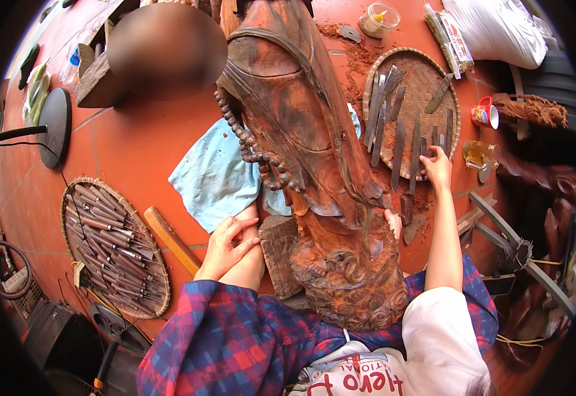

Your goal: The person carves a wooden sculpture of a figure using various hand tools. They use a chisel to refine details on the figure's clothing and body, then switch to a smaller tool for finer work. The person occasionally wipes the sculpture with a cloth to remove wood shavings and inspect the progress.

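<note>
A large reddish-brown wood carving (pixel 360 264), with draped folds and a string of carved beads (pixel 251 148), leans between my legs. My left hand (pixel 225 249) lies on my bare left leg with its fingers stretched out, holding nothing. At the right, my right hand (pixel 437 169) reaches to the near edge of a round woven tray (pixel 426 63). Its fingers pinch a dark flat file (pixel 423 146) that lies among several others, such as a long file (pixel 398 157). The fingertips partly hide the file's near end.
Another woven tray (pixel 117 254) full of wood-handled carving chisels stands at the left, beside a wooden mallet (pixel 171 240). A blue cloth (pixel 216 177) and a wood block (pixel 278 254) flank the carving. A red cup (pixel 484 113) and glass mug (pixel 479 155) stand at the right.
</note>
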Demonstrator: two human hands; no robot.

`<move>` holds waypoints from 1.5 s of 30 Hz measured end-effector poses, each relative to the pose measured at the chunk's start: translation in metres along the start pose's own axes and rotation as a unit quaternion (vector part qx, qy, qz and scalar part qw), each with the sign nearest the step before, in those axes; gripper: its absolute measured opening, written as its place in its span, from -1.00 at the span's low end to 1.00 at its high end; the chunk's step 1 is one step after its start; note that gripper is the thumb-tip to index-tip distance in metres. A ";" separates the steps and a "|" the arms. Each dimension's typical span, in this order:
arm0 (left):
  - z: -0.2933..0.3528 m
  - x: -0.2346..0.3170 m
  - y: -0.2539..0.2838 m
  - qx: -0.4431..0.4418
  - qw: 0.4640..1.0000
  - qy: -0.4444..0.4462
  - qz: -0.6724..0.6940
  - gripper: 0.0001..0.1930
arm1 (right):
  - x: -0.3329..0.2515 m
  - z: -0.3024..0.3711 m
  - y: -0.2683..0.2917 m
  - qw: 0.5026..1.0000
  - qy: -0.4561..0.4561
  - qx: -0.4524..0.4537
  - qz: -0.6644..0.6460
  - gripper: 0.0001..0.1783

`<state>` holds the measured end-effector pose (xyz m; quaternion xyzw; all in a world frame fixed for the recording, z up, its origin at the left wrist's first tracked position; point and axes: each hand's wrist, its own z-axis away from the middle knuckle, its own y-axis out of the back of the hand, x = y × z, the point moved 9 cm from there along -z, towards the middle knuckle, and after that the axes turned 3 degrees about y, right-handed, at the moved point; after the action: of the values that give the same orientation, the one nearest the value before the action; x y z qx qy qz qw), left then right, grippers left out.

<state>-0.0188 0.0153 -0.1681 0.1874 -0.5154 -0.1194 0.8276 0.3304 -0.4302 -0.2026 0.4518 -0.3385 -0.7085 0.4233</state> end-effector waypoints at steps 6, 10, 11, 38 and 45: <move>-0.002 0.003 0.001 -0.002 1.000 -0.019 0.001 -0.57 | -0.108 0.059 0.006 0.984 0.137 -0.036 -0.107 -0.78; -0.005 0.005 0.001 -0.009 1.000 -0.022 0.000 -0.58 | -0.176 0.115 0.006 0.911 0.156 -0.182 -0.336 -0.82; -0.005 0.006 0.001 -0.009 1.000 -0.021 0.004 -0.58 | -0.199 0.133 0.017 0.897 0.215 -0.200 -0.330 -0.83; -0.002 -0.001 0.004 -0.005 1.000 -0.022 -0.004 -0.60 | -0.275 0.274 0.080 0.938 0.289 -0.106 -0.159 -0.81; -0.003 0.003 0.001 -0.009 0.998 -0.032 -0.048 -0.60 | -0.150 0.129 0.072 0.938 0.048 -0.051 -0.339 -0.82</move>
<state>-0.0145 0.0154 -0.1665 0.2009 -0.5307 -0.1697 0.8057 0.2667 -0.3110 -0.0409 0.5512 -0.1077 -0.8038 0.1964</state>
